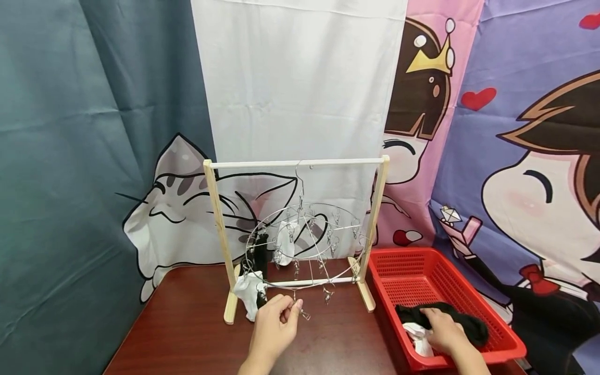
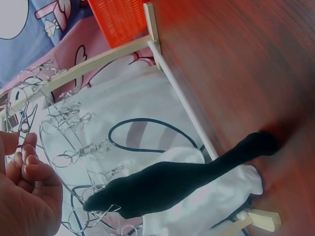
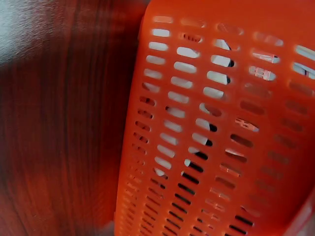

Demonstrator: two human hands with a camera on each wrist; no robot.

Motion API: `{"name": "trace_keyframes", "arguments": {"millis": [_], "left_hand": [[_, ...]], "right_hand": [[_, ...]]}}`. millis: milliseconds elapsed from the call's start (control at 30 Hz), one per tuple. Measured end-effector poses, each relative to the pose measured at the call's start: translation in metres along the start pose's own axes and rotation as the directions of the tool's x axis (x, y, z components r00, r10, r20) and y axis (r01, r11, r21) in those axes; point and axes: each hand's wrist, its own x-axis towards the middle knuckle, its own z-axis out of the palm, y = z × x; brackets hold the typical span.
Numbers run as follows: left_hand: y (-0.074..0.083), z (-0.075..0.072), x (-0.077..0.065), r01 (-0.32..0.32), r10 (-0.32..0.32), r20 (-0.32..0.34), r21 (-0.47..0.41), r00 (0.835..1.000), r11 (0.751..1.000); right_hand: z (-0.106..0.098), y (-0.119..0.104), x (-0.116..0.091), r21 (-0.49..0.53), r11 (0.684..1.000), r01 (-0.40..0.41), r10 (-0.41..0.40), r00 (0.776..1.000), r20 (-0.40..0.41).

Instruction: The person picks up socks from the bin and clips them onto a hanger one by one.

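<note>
My left hand (image 1: 276, 323) pinches a wire clothes peg (image 1: 304, 314) at the near rim of a round metal drying hanger (image 1: 304, 286). In the left wrist view, the thumb and curled fingers meet at the peg (image 2: 25, 125). Next to that hand hang a black sock (image 2: 162, 184) and a white sock (image 1: 248, 291); farther back are another black sock (image 1: 260, 258) and a white one (image 1: 286, 242). My right hand (image 1: 445, 333) is inside a red basket (image 1: 398, 255), its fingers on a black cloth (image 1: 471, 325) beside a white one (image 1: 419, 338). I cannot tell whether it grips either.
A wooden stand (image 1: 219, 224) with a white top bar (image 1: 328, 162) carries the hanger by its hook. More pegs (image 1: 327, 296) dangle around the ring. The reddish-brown table (image 1: 187, 312) lies beneath, with printed curtains (image 1: 300, 78) behind. The basket's slotted wall (image 3: 197, 113) fills much of the right wrist view.
</note>
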Motion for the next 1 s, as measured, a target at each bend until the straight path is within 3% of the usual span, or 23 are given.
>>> {"name": "trace_keyframes", "arguments": {"millis": [200, 367, 433, 600, 733, 900, 1000], "left_hand": [[-0.002, 0.000, -0.003, -0.012, 0.013, -0.025, 0.012, 1.000, 1.000], [-0.006, 0.000, -0.004, -0.012, 0.012, -0.047, 0.011, 0.999, 1.000], [-0.007, 0.000, -0.004, -0.016, 0.017, -0.051, 0.009, 0.999, 1.000], [-0.007, 0.001, -0.004, -0.037, 0.037, -0.062, 0.001, 0.997, 0.999], [-0.006, 0.001, -0.004, -0.029, 0.028, -0.067, -0.006, 0.997, 1.000], [-0.005, 0.002, -0.005, -0.009, 0.008, -0.058, -0.017, 0.998, 1.000], [-0.005, 0.002, -0.005, -0.008, 0.007, -0.065, -0.022, 0.998, 1.000]], "right_hand": [[0.003, 0.004, 0.002, -0.082, 0.997, -0.005, -0.004, 0.994, -0.110], [0.007, 0.003, 0.004, -0.082, 0.996, 0.035, -0.055, 0.965, -0.256], [0.008, 0.001, 0.006, -0.053, 0.996, 0.066, -0.080, 0.940, -0.331], [0.012, -0.005, 0.009, 0.082, 0.972, 0.221, -0.149, 0.847, -0.510], [0.015, -0.008, 0.009, 0.106, 0.938, 0.331, -0.223, 0.806, -0.548], [0.017, -0.007, 0.011, 0.032, 0.931, 0.364, -0.270, 0.744, -0.611], [0.015, -0.007, 0.010, 0.044, 0.928, 0.371, -0.256, 0.717, -0.648]]}}
